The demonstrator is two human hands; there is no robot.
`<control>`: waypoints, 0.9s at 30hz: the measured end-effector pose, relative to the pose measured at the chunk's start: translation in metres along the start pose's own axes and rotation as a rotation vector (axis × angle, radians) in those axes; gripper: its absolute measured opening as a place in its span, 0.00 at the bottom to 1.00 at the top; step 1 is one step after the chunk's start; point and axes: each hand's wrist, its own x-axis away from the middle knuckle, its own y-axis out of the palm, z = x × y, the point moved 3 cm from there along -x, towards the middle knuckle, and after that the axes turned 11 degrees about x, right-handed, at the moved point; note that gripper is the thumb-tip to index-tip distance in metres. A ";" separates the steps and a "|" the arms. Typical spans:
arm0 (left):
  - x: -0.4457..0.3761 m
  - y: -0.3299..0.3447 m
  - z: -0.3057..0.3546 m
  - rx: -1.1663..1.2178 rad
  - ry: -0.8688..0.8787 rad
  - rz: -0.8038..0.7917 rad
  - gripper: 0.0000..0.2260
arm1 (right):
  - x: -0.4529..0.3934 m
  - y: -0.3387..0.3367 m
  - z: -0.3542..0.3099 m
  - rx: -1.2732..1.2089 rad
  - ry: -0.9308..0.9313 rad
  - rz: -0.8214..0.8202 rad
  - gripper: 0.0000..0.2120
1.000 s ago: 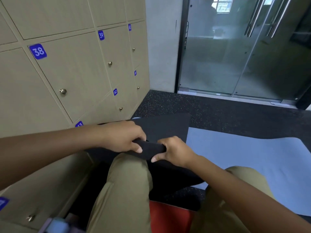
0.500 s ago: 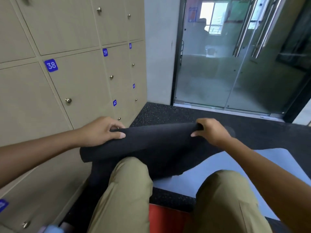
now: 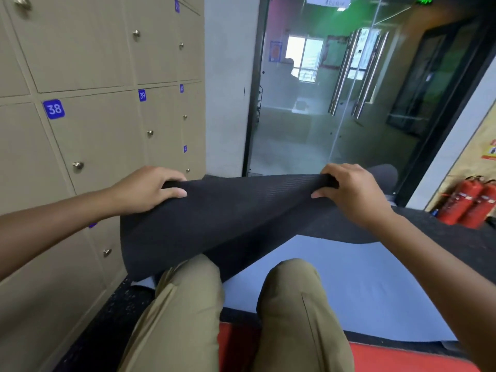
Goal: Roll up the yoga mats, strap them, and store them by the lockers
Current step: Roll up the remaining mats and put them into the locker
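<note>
Since half a second ago the black mat is lifted higher and spread wider, and the hands are drawn farther apart along its top edge. The left hand is curled over that edge near the lockers, thumb pressed on the near face. The right hand is clamped on the far end of the same edge, fingers wrapped behind. The mat is held taut between them and sags over the left knee. Its left side is seen just beside the locker fronts; contact cannot be told. A pale blue mat is laid flat beneath, and a red mat is seen nearest. Dark floor is left open to the right, up to two fire extinguishers.
</note>
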 end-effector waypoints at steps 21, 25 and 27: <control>0.166 0.112 0.058 0.216 0.090 -0.079 0.10 | 0.187 0.043 -0.087 -0.078 -0.137 -0.096 0.20; 0.179 0.126 0.054 0.295 -0.033 -0.058 0.11 | 0.192 0.044 -0.090 -0.165 -0.124 -0.121 0.14; 0.185 0.129 0.055 0.318 -0.102 -0.045 0.11 | 0.194 0.041 -0.090 -0.251 -0.104 -0.149 0.09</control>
